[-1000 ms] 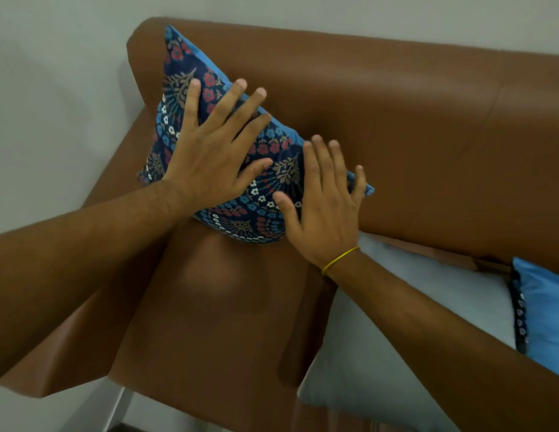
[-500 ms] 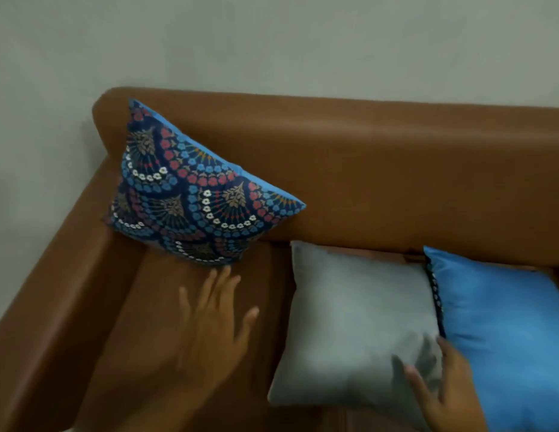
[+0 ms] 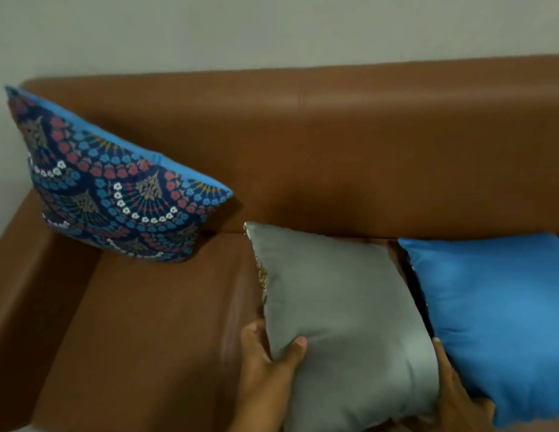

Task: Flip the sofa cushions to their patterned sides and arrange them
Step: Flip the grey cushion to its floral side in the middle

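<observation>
A cushion with a dark blue floral pattern [image 3: 116, 194] leans in the left corner of the brown sofa [image 3: 365, 145], patterned side out. A grey cushion [image 3: 340, 310] lies flat on the seat with its plain side up; a strip of pattern shows along its left edge. My left hand [image 3: 269, 363] grips its lower left edge, thumb on top. My right hand [image 3: 453, 391] holds its lower right edge, between it and a plain blue cushion [image 3: 496, 319] lying on the right.
The sofa's left armrest [image 3: 25, 275] runs along the left side, and a pale wall [image 3: 272, 29] rises behind the backrest. Bare seat [image 3: 153, 322] lies between the patterned cushion and the grey one.
Both hands left the patterned cushion, which stays leaning in the corner, and moved right and down. They have taken hold of the grey cushion's two lower edges.
</observation>
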